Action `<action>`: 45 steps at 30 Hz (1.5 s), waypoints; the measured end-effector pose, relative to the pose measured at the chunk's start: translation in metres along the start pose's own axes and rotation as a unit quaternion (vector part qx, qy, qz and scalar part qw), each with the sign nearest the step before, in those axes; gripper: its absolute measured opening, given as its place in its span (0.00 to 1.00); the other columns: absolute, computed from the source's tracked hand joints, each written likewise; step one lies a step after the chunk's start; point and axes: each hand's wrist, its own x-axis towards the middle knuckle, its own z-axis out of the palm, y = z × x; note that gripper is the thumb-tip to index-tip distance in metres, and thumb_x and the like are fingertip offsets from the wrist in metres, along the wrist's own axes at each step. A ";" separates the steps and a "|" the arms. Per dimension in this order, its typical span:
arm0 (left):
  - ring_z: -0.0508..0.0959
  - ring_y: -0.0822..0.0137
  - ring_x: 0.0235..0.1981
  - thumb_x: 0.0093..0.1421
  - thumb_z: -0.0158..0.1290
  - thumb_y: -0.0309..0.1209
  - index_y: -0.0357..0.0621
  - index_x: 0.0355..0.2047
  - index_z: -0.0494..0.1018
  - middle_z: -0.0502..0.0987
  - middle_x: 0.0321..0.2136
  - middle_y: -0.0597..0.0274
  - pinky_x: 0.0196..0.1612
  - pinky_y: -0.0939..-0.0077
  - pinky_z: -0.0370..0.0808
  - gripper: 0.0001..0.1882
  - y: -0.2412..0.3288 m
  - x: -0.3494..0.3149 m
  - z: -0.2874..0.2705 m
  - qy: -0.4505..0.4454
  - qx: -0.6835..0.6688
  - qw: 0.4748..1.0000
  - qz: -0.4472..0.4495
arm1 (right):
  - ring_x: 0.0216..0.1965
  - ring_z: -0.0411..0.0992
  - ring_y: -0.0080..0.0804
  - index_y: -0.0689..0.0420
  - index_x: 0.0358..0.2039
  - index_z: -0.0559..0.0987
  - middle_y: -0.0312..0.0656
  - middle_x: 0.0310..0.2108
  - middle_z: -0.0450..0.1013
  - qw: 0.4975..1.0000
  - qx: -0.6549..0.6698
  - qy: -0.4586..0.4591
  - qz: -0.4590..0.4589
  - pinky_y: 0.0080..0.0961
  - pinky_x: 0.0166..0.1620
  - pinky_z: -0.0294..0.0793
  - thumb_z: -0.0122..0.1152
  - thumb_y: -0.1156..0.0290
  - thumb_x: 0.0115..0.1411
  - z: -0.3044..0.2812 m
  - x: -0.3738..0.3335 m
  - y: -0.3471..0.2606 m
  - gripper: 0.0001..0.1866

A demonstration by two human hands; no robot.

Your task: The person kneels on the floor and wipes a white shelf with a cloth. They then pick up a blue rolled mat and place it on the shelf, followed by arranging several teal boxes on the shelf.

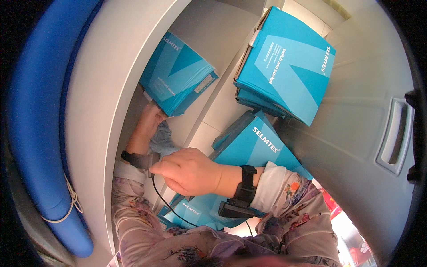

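A teal cardboard box (182,73) sits tilted inside the pale cabinet compartment. My left hand (152,116) grips its near lower edge, the fingertips hidden behind the cardboard. Closer to me, my right hand (190,172) is closed in a fist, thumb to the left. A blue-grey cloth (163,137) comes out from the far side of this fist and reaches up beside the left hand. Where the fingers close on the cloth is hidden. Dark straps with small devices circle both wrists, and a black cable (163,200) runs below them.
More teal boxes (287,62) are stacked to the right of the compartment, with another teal box (262,142) below them and one (191,211) near my body. A grey panel with a recessed handle (393,135) stands on the right. A blue roll (38,111) lies along the left.
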 end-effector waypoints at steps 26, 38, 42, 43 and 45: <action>0.71 0.66 0.48 0.66 0.39 0.37 0.39 0.54 0.62 0.70 0.48 0.56 0.50 0.70 0.69 0.20 0.053 -0.064 0.044 -0.062 -0.082 0.978 0.183 | 0.26 0.71 0.41 0.54 0.40 0.71 0.40 0.24 0.70 1.000 -0.014 -0.006 -0.008 0.36 0.28 0.69 0.57 0.77 0.47 0.002 -0.001 0.001 0.17; 0.73 0.74 0.39 0.58 0.39 0.28 0.33 0.51 0.65 0.74 0.40 0.60 0.43 0.81 0.70 0.21 0.119 -0.041 0.110 -0.086 0.175 0.962 0.193 | 0.26 0.71 0.42 0.54 0.39 0.71 0.40 0.24 0.70 1.000 -0.003 -0.013 0.004 0.36 0.28 0.70 0.56 0.76 0.48 0.005 -0.002 0.001 0.15; 0.73 0.76 0.30 0.59 0.38 0.32 0.36 0.42 0.70 0.73 0.28 0.66 0.33 0.81 0.69 0.17 0.142 -0.043 0.146 -0.108 0.182 0.938 0.275 | 0.25 0.70 0.42 0.54 0.38 0.72 0.40 0.24 0.70 1.000 -0.010 -0.006 0.001 0.35 0.27 0.69 0.56 0.76 0.47 0.005 -0.001 0.000 0.15; 0.73 0.74 0.28 0.59 0.39 0.33 0.36 0.41 0.71 0.74 0.26 0.64 0.31 0.79 0.70 0.17 0.149 -0.044 0.156 -0.110 0.227 0.919 0.303 | 0.25 0.70 0.41 0.54 0.38 0.73 0.40 0.24 0.70 1.000 -0.015 -0.017 0.003 0.35 0.27 0.69 0.56 0.76 0.47 0.005 -0.001 0.000 0.15; 0.75 0.71 0.24 0.59 0.39 0.33 0.36 0.40 0.71 0.74 0.22 0.58 0.29 0.76 0.71 0.16 0.163 -0.045 0.177 -0.124 0.306 0.865 0.377 | 0.25 0.70 0.41 0.54 0.38 0.73 0.40 0.24 0.70 0.999 -0.020 -0.028 0.003 0.35 0.27 0.69 0.57 0.76 0.46 0.004 -0.001 -0.001 0.15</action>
